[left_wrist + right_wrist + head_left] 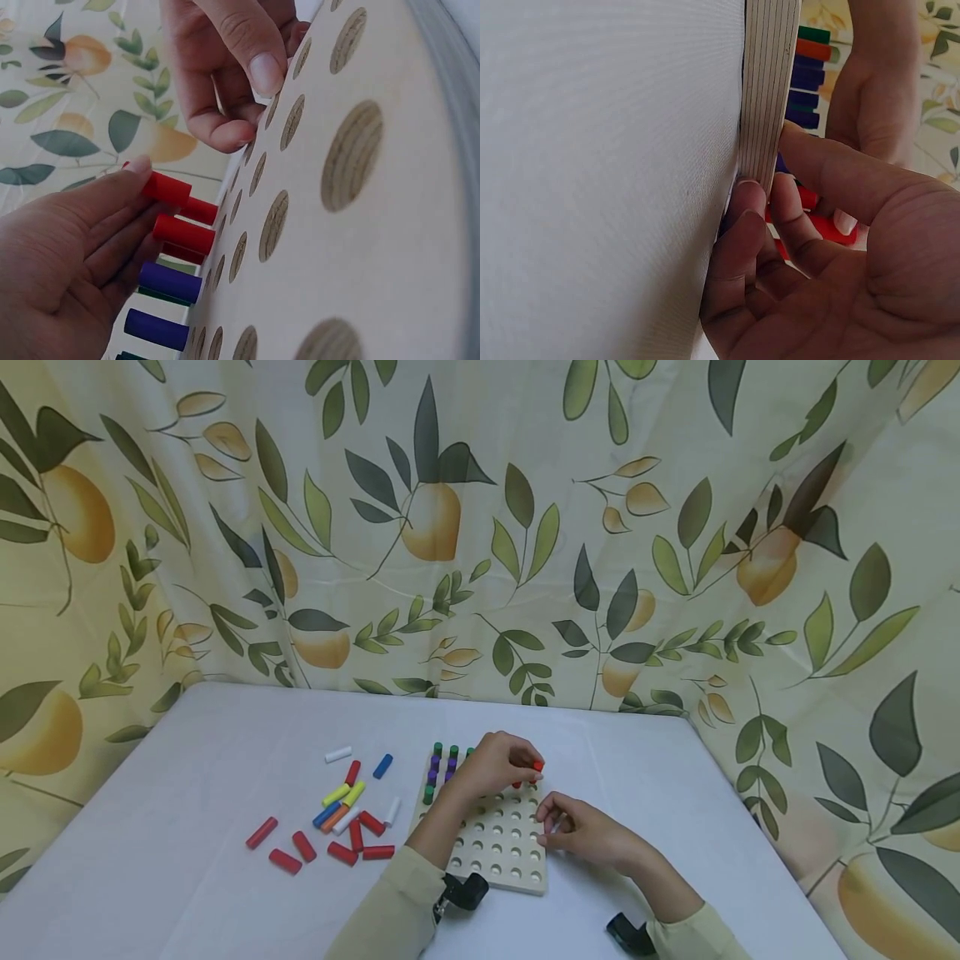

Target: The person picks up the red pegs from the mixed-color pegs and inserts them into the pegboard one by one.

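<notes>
My left hand point(491, 766) reaches across the far right corner of a wooden pegboard point(525, 884) and pinches a red peg point(171, 189) between thumb and fingers. The peg stands beside other red pegs point(184, 235) in the board; whether its lower end is in a hole, I cannot tell. My right hand point(585, 831) grips the board's right edge point(769, 97), thumb on the top face and fingers curled at the side. Purple pegs point(432, 775) and green pegs point(429, 794) stand upright at the far left of the board. My left forearm hides part of the rows.
Left of the board lie loose pegs: several red pegs point(342, 853), yellow pegs point(336, 794), blue pegs point(383, 766), white pegs point(338, 754) and an orange peg point(335, 817). A white cloth point(187, 827) covers the table. Behind it hangs a patterned curtain point(480, 635).
</notes>
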`<state>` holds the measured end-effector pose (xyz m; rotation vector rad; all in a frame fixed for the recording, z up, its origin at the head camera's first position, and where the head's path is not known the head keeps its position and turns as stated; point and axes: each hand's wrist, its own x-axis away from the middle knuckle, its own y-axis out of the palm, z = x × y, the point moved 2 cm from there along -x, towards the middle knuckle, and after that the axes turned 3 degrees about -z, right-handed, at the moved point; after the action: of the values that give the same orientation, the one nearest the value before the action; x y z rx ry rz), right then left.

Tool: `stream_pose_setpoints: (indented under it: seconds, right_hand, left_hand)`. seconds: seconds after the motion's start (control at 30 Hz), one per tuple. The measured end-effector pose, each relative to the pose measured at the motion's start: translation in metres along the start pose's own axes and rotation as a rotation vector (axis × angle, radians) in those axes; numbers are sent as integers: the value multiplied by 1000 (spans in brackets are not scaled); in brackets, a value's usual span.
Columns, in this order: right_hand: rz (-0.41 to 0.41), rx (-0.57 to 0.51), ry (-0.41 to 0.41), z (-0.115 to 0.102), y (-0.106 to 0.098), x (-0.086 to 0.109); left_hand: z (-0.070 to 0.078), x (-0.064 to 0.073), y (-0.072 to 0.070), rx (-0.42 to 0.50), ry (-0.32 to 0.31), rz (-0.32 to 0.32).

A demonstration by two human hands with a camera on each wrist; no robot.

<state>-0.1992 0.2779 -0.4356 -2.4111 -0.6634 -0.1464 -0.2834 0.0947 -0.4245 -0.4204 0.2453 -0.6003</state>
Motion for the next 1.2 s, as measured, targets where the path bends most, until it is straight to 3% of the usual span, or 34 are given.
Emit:
stream_pose_setpoints:
  seconds: [0.23, 0.43, 0.87, 1.2]
  right_hand:
    - [2, -13, 5, 2, 0, -1]
    - [8, -36, 21, 2, -1, 1]
    - [-8, -30, -2, 1, -1, 0]
    - [-10, -24, 4, -1, 0, 0]
  left_hand:
    - [-1, -1, 1, 1, 11, -10]
    - [-1, -4, 4, -54, 9, -28]
    - [-6, -3, 7, -72, 8, 11]
    - [-7, -2, 7, -114, 28, -9]
